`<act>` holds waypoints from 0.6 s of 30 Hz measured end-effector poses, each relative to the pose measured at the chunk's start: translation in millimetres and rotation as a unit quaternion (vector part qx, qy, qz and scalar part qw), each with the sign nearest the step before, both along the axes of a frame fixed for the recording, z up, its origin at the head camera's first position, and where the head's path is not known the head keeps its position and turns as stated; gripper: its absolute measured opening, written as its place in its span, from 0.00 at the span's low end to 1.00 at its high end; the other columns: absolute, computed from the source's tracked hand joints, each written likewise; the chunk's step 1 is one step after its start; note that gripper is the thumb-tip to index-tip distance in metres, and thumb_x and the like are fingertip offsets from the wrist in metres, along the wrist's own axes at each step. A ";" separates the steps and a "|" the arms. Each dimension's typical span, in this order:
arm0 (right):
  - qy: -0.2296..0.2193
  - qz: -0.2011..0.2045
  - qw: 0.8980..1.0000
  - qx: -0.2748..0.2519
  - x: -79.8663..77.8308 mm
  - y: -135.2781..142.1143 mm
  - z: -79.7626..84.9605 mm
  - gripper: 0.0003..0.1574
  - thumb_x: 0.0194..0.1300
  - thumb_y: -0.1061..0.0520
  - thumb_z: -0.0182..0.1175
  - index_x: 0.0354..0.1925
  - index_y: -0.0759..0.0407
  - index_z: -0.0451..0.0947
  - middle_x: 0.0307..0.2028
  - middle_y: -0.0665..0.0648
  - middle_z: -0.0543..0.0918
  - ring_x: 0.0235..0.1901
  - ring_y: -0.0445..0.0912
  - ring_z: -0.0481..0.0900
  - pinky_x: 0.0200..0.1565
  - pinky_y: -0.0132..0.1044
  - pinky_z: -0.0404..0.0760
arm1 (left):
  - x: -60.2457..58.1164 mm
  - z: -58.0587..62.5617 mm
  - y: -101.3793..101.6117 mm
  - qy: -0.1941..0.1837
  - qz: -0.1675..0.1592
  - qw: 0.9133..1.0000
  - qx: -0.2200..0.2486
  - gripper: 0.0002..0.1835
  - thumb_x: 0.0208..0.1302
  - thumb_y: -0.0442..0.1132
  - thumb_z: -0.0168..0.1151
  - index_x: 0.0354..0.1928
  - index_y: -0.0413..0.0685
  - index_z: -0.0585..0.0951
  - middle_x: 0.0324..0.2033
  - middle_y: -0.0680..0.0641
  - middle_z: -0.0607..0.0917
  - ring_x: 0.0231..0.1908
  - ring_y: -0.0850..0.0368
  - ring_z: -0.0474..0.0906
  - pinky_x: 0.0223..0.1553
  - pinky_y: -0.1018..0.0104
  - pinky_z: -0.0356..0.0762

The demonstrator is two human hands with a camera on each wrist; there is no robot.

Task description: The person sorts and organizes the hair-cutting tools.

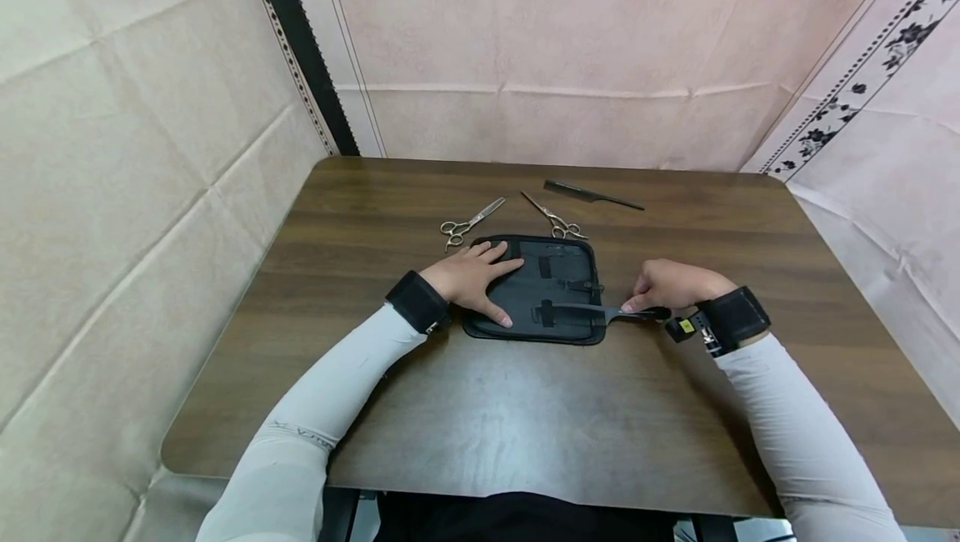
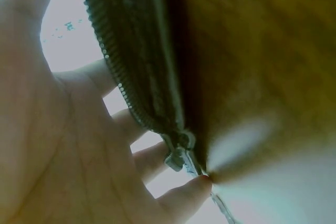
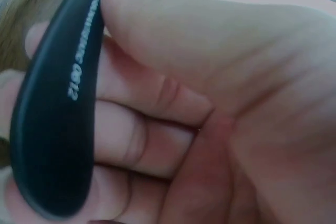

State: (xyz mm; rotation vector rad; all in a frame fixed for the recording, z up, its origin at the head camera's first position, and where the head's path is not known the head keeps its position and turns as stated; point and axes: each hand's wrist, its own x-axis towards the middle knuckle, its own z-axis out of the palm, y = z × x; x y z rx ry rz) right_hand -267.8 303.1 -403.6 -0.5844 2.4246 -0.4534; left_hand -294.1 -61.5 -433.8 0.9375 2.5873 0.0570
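A black zippered case (image 1: 525,292) lies unfolded on the table, with elastic loops across its inside. My left hand (image 1: 471,279) is spread over the case's left part, fingers apart. In the left wrist view the case's zipper teeth (image 2: 113,72) run past the palm and fingers, with the zipper slider near a fingertip. My right hand (image 1: 671,283) pinches the black rounded handle of a comb (image 1: 641,314) at the case's right edge. Its long narrow grey part lies across the case, its left end under a loop. White lettering marks the handle (image 3: 58,114).
Thinning scissors (image 1: 472,223) and a pair of scissors (image 1: 553,215) lie just behind the case. Farther back is a black tail comb (image 1: 592,194). The wooden table (image 1: 420,409) has rounded corners, with pale cloth hanging (image 1: 585,42) behind and at both sides.
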 end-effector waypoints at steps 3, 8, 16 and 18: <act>0.009 0.008 1.000 -0.001 -1.2 -0.9 -1.0 0.23 0.73 0.46 0.65 0.21 0.54 0.82 0.19 0.44 0.71 0.19 0.39 0.68 0.25 0.32 0.67 | -0.1 -0.2 -0.1 -0.001 0.000 1.000 0.000 0.61 0.54 0.80 0.64 0.84 0.72 0.46 0.85 0.47 0.40 0.84 0.41 0.36 0.79 0.33 0.45; 0.012 0.007 1.000 0.001 -1.5 -1.7 -2.0 0.24 0.72 0.47 0.66 0.20 0.54 0.81 0.18 0.44 0.70 0.19 0.40 0.67 0.26 0.32 0.66 | -0.3 -1.6 -0.4 0.000 0.001 1.000 0.000 0.61 0.54 0.80 0.64 0.84 0.72 0.46 0.85 0.48 0.40 0.84 0.41 0.36 0.79 0.34 0.45; 0.011 0.006 1.000 -0.005 0.4 -1.8 -2.1 0.24 0.72 0.46 0.66 0.20 0.53 0.80 0.17 0.44 0.68 0.18 0.40 0.66 0.25 0.32 0.65 | 0.0 -2.0 -0.2 0.003 0.000 1.000 -0.001 0.61 0.54 0.80 0.63 0.84 0.73 0.45 0.85 0.48 0.40 0.84 0.41 0.36 0.79 0.35 0.44; 0.007 0.003 1.000 -0.010 0.6 -2.0 -2.6 0.24 0.72 0.46 0.66 0.21 0.53 0.81 0.17 0.44 0.68 0.18 0.40 0.66 0.24 0.32 0.65 | -0.1 -2.5 -0.3 0.004 0.001 1.000 0.000 0.61 0.54 0.80 0.63 0.84 0.73 0.46 0.85 0.48 0.40 0.84 0.41 0.36 0.79 0.35 0.44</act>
